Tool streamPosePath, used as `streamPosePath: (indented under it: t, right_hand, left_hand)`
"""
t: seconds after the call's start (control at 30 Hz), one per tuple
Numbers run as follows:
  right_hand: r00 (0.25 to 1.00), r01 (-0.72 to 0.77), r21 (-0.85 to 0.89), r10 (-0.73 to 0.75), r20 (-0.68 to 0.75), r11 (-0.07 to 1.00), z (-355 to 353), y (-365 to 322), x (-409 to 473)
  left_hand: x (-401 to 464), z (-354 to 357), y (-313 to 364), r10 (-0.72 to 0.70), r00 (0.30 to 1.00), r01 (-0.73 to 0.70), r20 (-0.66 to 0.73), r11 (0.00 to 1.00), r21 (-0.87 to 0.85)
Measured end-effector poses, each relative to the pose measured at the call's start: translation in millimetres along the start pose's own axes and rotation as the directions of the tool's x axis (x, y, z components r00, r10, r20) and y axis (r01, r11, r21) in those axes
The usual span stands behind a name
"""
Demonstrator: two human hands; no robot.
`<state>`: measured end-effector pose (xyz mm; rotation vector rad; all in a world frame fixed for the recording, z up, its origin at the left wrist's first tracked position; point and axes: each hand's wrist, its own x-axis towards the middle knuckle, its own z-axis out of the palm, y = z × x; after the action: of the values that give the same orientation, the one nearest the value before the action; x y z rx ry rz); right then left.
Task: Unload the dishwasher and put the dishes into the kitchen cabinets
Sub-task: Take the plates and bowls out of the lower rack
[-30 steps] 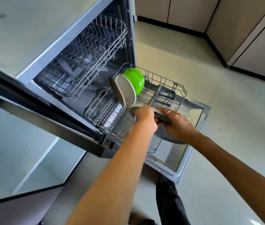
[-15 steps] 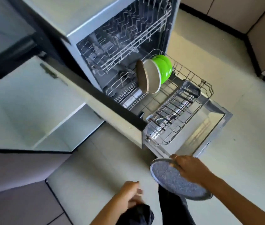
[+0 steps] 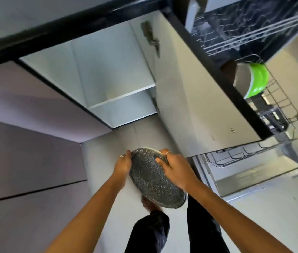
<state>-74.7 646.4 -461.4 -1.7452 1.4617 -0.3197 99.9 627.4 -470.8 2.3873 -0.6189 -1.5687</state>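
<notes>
While both hands clasp it, the speckled grey plate [image 3: 155, 179] hangs tilted above the floor, short of the open cabinet [image 3: 115, 73]. The right hand [image 3: 176, 169] curls over the plate's upper right rim, fingers spread across the speckled face and thumb side wrapped round the edge; the left hand [image 3: 123, 165] pinches the opposite rim, fingertips hooked over the top. A ring shows on each hand.

The plate looks stiff and fairly heavy for its breadth, probably stoneware or ceramic, so it would chip or shatter if dropped on the hard floor. Its glazed face may be slick if still damp, and opposite rims are the sensible hold, as taken now.

Beyond the plate, the cabinet stands with its door [image 3: 195, 99] swung wide and a bare shelf [image 3: 124, 97] inside. Right of the cabinet door, the dishwasher rack [image 3: 281, 114] still carries a green plate [image 3: 257, 79] and a pale plate [image 3: 241, 79] standing on edge.

No brand, label or writing can be read anywhere.
</notes>
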Motion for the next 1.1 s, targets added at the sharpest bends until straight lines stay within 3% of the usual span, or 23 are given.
streamPosePath:
  t: [0.27,0.43,0.6,0.7,0.8,0.87,0.97,1.1]
  right_hand:
    - [0.985,-0.087,0.404,0.139,-0.100,0.911,-2,-42,73]
    - [0.882,-0.235,0.714,0.453,-0.128,0.659,-1,-50,121]
    - [0.779,-0.205,0.920,0.625,-0.054,0.334,-2,-65,172]
    - [0.733,-0.233,0.941,0.680,0.004,0.246,1,-65,203]
    - [0.758,-0.250,0.960,0.642,0.113,0.127,6,-59,229]
    - [0.756,-0.346,0.927,0.627,0.185,0.144,7,-53,246]
    - [0.747,-0.482,0.822,0.633,0.204,0.304,3,-47,268]
    - [0.787,-0.497,0.770,0.583,0.204,0.401,-5,-44,292]
  left_hand:
    - [32,-62,-21,-0.002,0.999,-0.013,-0.053,0.960,-0.279]
    - [39,-66,-23,0.004,0.998,0.039,0.069,0.796,-0.605]
    - [50,-63,34,0.106,0.994,-0.049,0.018,0.590,-0.806]
    - [63,-68,73,0.157,0.988,-0.091,0.000,0.572,-0.815]
    - [83,-74,102,0.152,0.988,-0.079,0.017,0.603,-0.794]
    - [99,-79,116,0.175,0.982,-0.062,0.068,0.643,-0.763]
    - [117,-87,132,0.166,0.978,-0.043,0.126,0.750,-0.660]
    - [135,-92,156,0.110,0.987,-0.029,0.116,0.837,-0.546]
